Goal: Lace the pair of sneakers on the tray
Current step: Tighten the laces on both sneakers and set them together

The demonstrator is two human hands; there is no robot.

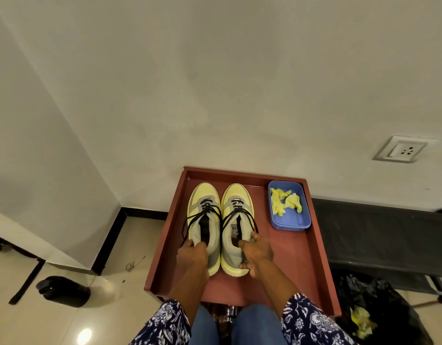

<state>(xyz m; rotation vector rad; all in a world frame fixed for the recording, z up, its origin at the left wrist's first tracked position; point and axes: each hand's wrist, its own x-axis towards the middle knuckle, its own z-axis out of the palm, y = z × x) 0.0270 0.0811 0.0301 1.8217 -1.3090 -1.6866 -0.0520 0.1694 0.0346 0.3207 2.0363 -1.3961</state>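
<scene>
Now two yellow sneakers sit side by side in the red tray [312,260], toes pointing far. The left hand [192,255] grips the heel of the left sneaker [205,220]. The right hand [257,252] grips the heel of the right sneaker [236,222]. Black laces [239,215] hang loose. A blue box [288,205] sits far right in the tray.

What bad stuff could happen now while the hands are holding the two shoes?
The black laces hang in loose loops on both sneakers; if the left hand or right hand pulls a shoe back, they could probably slip out of the eyelets or tangle. The tray juts past its support at the near end, so pressing down there might tip it. The blue box sits close to the right sneaker and could get bumped.
</scene>
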